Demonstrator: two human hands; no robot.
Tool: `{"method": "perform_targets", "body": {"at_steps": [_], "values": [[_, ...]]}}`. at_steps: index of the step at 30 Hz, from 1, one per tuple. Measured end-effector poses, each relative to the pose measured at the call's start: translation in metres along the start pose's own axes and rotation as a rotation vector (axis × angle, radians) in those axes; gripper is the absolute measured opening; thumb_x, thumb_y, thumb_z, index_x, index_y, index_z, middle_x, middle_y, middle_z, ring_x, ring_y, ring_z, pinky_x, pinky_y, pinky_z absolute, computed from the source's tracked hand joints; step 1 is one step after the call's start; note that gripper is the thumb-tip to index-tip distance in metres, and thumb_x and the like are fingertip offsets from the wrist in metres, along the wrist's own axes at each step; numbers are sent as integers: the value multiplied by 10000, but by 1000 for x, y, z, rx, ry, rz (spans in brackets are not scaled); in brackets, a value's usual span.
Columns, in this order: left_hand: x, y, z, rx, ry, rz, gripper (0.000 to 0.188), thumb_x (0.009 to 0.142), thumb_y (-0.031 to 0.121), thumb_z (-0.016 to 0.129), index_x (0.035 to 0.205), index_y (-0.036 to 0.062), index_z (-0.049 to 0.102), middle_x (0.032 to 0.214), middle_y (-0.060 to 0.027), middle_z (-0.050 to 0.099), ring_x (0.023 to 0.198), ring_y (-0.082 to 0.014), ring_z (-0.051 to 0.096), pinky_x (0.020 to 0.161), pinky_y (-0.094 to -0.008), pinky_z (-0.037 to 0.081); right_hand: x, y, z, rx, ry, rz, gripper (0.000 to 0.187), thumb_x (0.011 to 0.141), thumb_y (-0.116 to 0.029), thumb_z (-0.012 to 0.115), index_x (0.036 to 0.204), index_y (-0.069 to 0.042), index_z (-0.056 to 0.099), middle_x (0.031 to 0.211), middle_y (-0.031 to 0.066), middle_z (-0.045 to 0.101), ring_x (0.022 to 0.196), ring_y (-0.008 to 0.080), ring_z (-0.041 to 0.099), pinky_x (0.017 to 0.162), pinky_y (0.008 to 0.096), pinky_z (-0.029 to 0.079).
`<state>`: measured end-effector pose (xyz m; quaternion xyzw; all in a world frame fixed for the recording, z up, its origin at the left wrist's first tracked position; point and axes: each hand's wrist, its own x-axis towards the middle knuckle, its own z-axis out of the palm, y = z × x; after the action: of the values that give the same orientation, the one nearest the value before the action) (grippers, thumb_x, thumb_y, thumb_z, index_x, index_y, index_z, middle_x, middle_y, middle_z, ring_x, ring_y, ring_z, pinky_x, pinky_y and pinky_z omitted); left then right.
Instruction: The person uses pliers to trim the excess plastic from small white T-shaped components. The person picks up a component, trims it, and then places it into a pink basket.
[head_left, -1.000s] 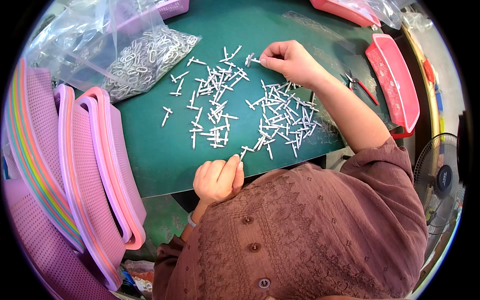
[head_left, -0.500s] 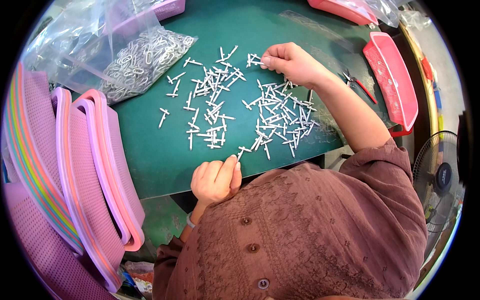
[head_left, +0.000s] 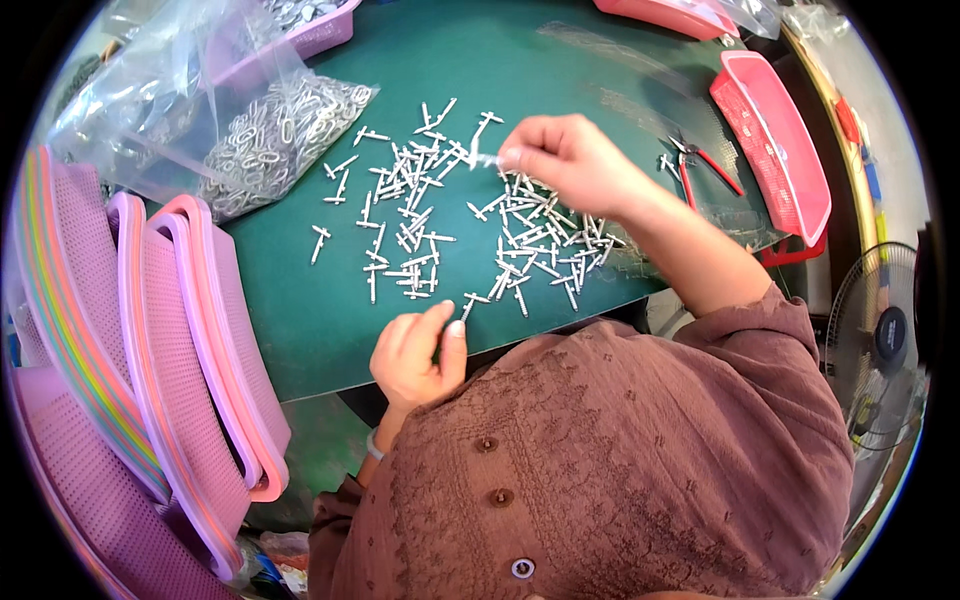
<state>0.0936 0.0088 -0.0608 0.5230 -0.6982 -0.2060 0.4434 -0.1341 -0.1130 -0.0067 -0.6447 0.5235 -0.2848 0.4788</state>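
Note:
Many small silvery T-shaped metal pieces lie on the green tabletop in two loose heaps, a left heap [head_left: 415, 180] and a right heap [head_left: 545, 230]. My right hand [head_left: 565, 165] is closed in a pinch above the gap between them, at their far side. A T-shaped metal piece [head_left: 481, 159], blurred, sticks out from its thumb and fingertips. Just beyond it lies a single piece [head_left: 487, 122]. By the table's near edge my left hand [head_left: 412, 355] is open, thumb and index finger apart, with nothing seen between them. Another piece [head_left: 470, 303] lies beside its fingertips.
A clear bag of metal links [head_left: 285, 135] lies at the far left, by a purple basket [head_left: 325, 32]. Purple and pink baskets [head_left: 200, 370] are stacked left. Red-handled pliers [head_left: 705, 165] and a pink basket [head_left: 775, 150] are at right. A fan [head_left: 885, 340] stands beyond.
My right hand has come nearer and slightly left, with a piece in its pinch. My left thumb and index finger have parted. The whole view has shifted slightly.

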Motion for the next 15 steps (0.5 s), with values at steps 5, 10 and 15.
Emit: {"method": "perform_targets", "body": {"at_steps": [5,10,15], "values": [[22,20,0,-719,-8,-365,296,877,77,571,1157,-8,531,879,-7,565,725,-76,486,642,-183,385,-32,-10,50,283,-93,-34,155,895,-141,571,911,2,627,795,-9,609,749,48,519,690,221,437],[36,31,14,-1037,17,-405,159,880,38,573,1036,7,574,983,-58,617,765,-83,538,664,-221,437,-58,-13,63,480,-83,-104,161,889,-155,575,908,-3,623,825,9,606,750,64,523,654,235,437],[30,50,23,-1076,8,-418,106,904,85,537,977,25,587,906,-63,614,748,-112,539,661,-243,436,-85,5,20,-146,262,-463,163,799,-140,674,903,-26,622,862,86,582,796,197,573,692,297,469]]}}
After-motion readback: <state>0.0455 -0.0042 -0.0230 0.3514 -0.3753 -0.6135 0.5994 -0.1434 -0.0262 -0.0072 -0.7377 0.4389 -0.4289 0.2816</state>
